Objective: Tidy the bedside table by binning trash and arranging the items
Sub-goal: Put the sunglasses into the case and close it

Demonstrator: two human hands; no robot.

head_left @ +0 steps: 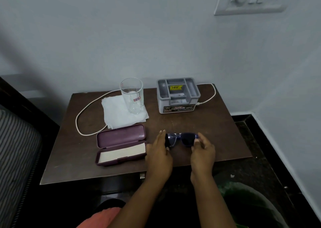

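Two arms show on the near side of the bedside table (pixel 217 132), both bare from the lower edge of the view up to the fingertips. The left forearm (pixel 142 198) and the right forearm (pixel 212 201) are slim and narrow toward the wrists at the table's front edge. The left hand (pixel 159 151) has short, pale nails that catch the light at the fingertips. The right hand (pixel 202 151) shows a short, squarish thumbnail. Below the table's front edge, left of the left forearm, is a fold of salmon-orange cloth (pixel 102 217), seemingly worn over the lap; which garment it is cannot be told.
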